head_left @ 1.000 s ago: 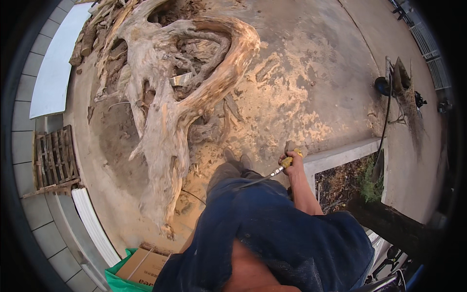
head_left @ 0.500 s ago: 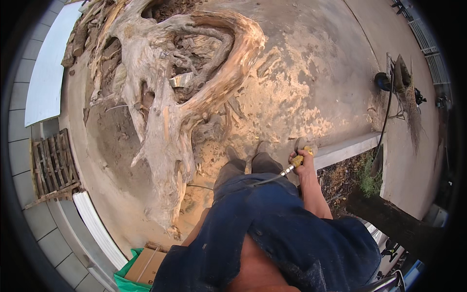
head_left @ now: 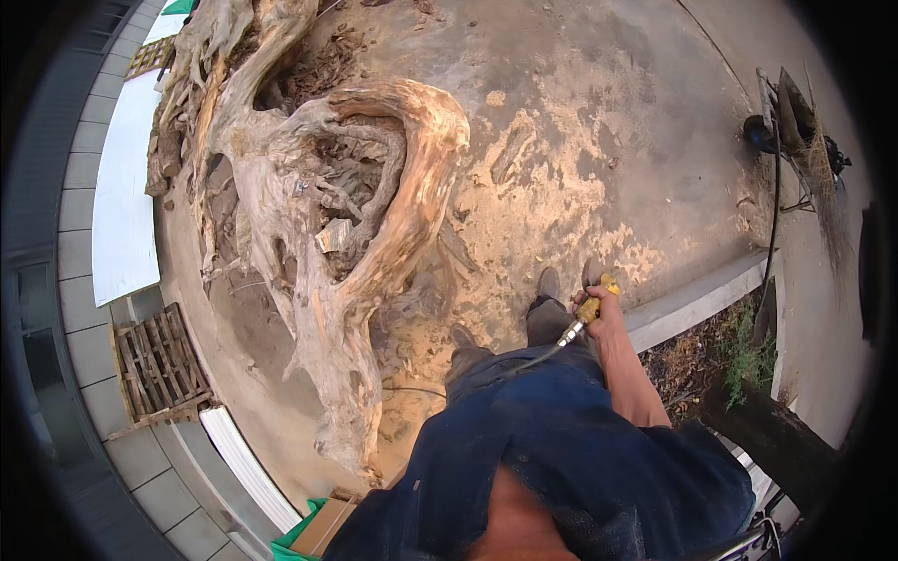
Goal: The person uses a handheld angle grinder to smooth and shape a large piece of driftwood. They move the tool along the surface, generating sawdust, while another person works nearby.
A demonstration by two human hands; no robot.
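Note:
My right hand [head_left: 606, 313] is closed around a yellow air tool [head_left: 586, 310], held in front of my right thigh. From its silver coupling a dark hose [head_left: 535, 361] runs back across my dark blue clothing. Just beyond the fingers shows a brownish rounded piece [head_left: 592, 271]; whether it belongs to the tool I cannot tell. To my left and ahead lies a large, gnarled tree root [head_left: 309, 318], pale and stripped of bark, apart from the tool. A small light block [head_left: 334, 236] rests in its hollow. My left hand is out of sight, hidden behind my clothing.
Pale dust [head_left: 524, 178] covers the floor around my shoes. A low concrete kerb [head_left: 692, 301] edges a planting bed on the right. Farther right stands a broom [head_left: 828, 196]. Left are a wooden pallet [head_left: 161, 365], a white panel [head_left: 126, 187] and a cardboard box [head_left: 323, 528].
My feet have shifted, the right shoe now farther ahead than the left. The root sits lower in the view. My right hand still grips the air tool, now slightly farther right.

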